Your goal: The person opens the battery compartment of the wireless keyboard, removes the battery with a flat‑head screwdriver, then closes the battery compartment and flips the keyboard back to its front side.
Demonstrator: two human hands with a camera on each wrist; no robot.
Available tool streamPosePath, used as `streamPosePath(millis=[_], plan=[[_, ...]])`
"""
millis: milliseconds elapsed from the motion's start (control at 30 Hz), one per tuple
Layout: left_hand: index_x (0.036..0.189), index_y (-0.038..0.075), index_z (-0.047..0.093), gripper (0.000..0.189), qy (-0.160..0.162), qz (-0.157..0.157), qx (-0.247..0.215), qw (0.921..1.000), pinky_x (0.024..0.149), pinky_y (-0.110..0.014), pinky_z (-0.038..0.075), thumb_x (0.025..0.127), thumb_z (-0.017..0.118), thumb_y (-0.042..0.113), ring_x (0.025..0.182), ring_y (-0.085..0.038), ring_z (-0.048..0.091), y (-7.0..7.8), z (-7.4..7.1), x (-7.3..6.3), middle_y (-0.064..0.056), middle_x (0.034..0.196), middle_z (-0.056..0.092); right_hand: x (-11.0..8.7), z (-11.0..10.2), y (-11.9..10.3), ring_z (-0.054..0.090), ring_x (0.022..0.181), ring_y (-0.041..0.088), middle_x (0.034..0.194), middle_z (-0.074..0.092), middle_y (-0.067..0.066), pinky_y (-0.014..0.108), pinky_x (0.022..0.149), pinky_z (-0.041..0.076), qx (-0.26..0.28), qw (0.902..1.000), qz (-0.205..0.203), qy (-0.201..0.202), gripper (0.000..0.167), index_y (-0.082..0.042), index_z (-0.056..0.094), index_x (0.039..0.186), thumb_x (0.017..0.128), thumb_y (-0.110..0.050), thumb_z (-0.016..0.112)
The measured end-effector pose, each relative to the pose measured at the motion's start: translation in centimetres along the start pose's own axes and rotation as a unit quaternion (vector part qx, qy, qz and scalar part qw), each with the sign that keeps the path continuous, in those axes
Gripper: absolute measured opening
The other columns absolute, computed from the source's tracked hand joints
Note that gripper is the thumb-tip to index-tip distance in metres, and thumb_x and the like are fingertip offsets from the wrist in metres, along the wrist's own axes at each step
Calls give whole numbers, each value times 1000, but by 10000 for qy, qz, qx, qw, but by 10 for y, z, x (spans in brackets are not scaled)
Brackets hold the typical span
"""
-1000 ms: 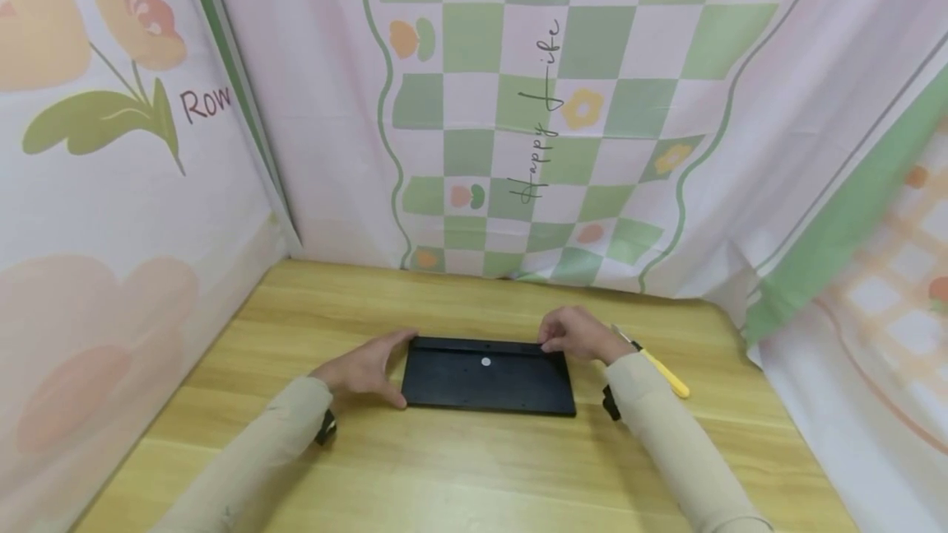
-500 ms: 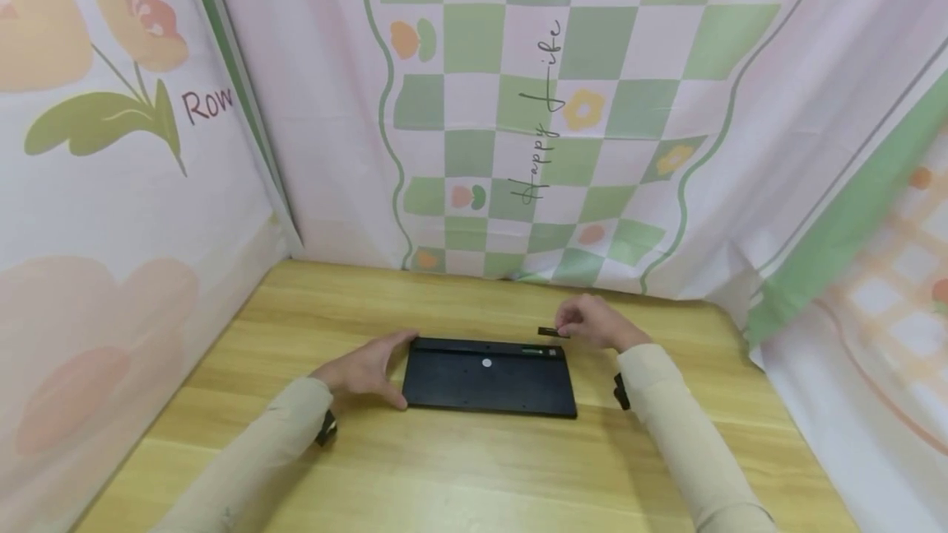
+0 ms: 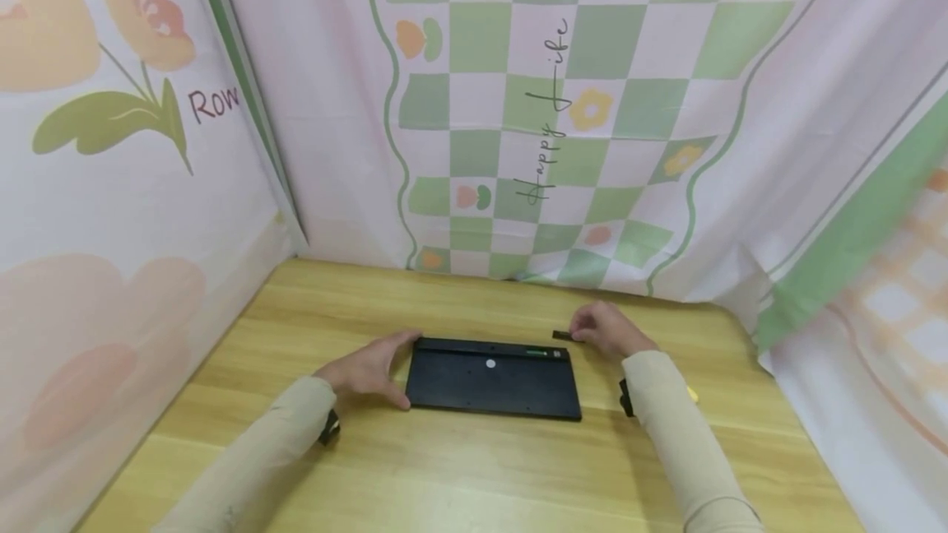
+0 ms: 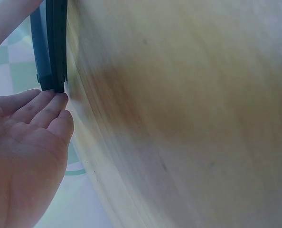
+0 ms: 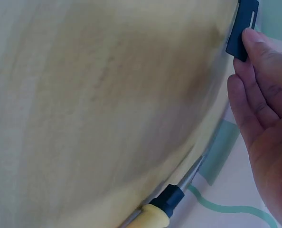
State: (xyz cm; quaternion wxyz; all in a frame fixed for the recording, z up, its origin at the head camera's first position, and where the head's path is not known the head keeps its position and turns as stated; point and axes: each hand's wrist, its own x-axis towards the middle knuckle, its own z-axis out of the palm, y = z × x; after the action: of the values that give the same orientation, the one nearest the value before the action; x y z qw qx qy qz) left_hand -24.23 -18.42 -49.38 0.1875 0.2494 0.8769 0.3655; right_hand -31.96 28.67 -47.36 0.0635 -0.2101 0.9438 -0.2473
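Note:
A black keyboard lies underside up on the table, its battery compartment uncovered at the far right, with a green battery-like piece showing inside. My left hand holds the keyboard's left end between thumb and fingers, the thumb at the near corner and fingertips at the far one. In the left wrist view the fingertips press against the keyboard's edge. Just beyond the far right corner, my right hand pinches a small black battery cover between thumb and fingers, over the table.
A screwdriver with a yellow handle lies on the table right of the keyboard; in the head view the right sleeve mostly hides it. Printed curtains hang behind the wooden table and at both sides.
My right hand has lifted the battery cover off the keyboard, baring the compartment, and carried it up and to the right. My left hand has stayed on the keyboard's left end.

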Motion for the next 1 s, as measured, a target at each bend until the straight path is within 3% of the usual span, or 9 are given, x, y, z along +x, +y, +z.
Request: streamPosePath(millis=[167, 300, 467, 600, 767, 1000], plan=[[168, 8, 24, 126, 31, 38, -1, 10000, 130, -58, 30, 70, 101, 30, 161, -40, 26, -1, 2, 1, -18, 175, 25, -1, 4, 3, 69, 84, 14, 87, 77, 3, 36, 80, 59, 62, 9999, -99, 64, 5, -8, 76, 89, 93, -4, 78], [168, 9, 25, 125, 18, 22, 20, 10000, 130, -57, 31, 70, 101, 29, 161, -39, 27, -1, 3, 1, -17, 175, 25, -2, 7, 6, 73, 87, 21, 91, 79, 8, 42, 83, 63, 69, 9997, -225, 110, 4, -4, 77, 94, 92, -1, 77], [168, 10, 24, 125, -13, 15, 78, 10000, 131, -59, 28, 71, 100, 31, 161, -40, 26, 2, 2, 2, -17, 175, 25, -10, 1, 10, 72, 108, 35, 114, 77, 17, 54, 98, 60, 8, 10000, -9, 78, 21, -1, 76, 115, 95, -7, 77], [168, 9, 24, 125, -7, 7, 78, 10000, 131, -60, 26, 71, 100, 31, 161, -41, 26, 3, 1, 1, -17, 175, 25, -23, -15, 10, 67, 119, 42, 127, 73, 22, 60, 105, 55, -168, 9998, 74, 93, 36, 0, 72, 127, 96, -16, 77], [168, 9, 24, 125, -12, 4, 17, 10000, 131, -60, 27, 71, 100, 31, 161, -40, 25, 3, 1, -1, -17, 175, 25, -45, -36, 15, 68, 116, 45, 126, 73, 26, 62, 103, 56, -329, 9990, -127, 282, 41, 6, 69, 128, 96, -18, 78], [168, 9, 23, 125, -26, 8, -27, 10000, 131, -59, 28, 72, 100, 31, 162, -40, 24, 4, 0, -1, -17, 175, 23, -84, -53, 34, 68, 115, 48, 124, 72, 27, 66, 102, 55, -376, 9977, 82, 561, 44, 7, 69, 127, 95, -21, 80]])
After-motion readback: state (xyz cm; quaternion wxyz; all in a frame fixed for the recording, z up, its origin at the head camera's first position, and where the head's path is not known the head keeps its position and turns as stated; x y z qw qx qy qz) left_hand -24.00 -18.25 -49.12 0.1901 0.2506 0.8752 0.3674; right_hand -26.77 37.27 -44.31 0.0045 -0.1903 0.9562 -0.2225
